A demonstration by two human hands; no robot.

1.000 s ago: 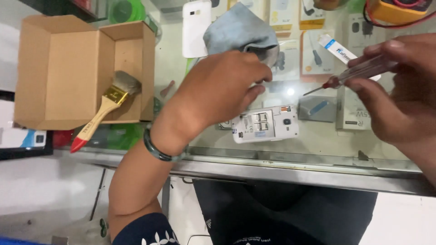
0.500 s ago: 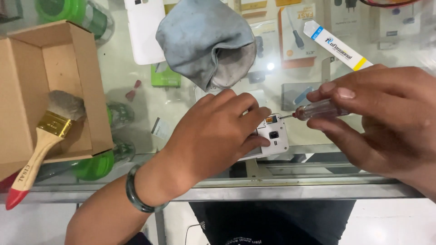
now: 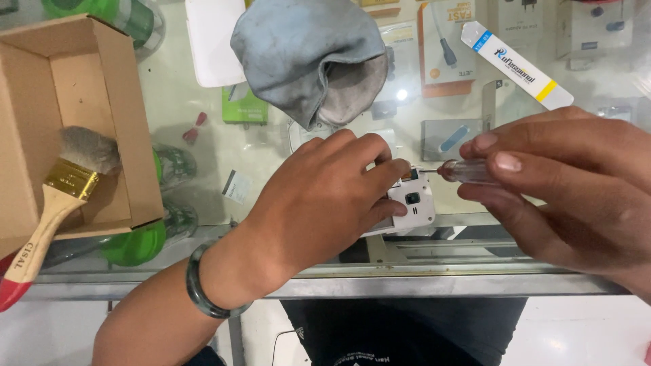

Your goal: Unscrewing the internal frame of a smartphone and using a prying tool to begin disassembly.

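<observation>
We judge the white phone (image 3: pixel 409 201) light, stiff and a little slippery, with delicate open parts, so it is best held by its edges. It lies near the front edge of the glass bench (image 3: pixel 203 156), back side up. Our left hand (image 3: pixel 325 203) covers it, fingers closed on its body. Our right hand (image 3: pixel 569 190) pinches a small screwdriver (image 3: pixel 464 170), tip at the phone's top.

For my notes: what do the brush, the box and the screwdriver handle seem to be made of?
The brush: pale wood handle with a red tip, brassy metal band, grey bristles. The box: plain brown cardboard, matte, with folded flaps. The screwdriver handle, held in the right hand: probably clear plastic, since it looks see-through and glossy.
</observation>
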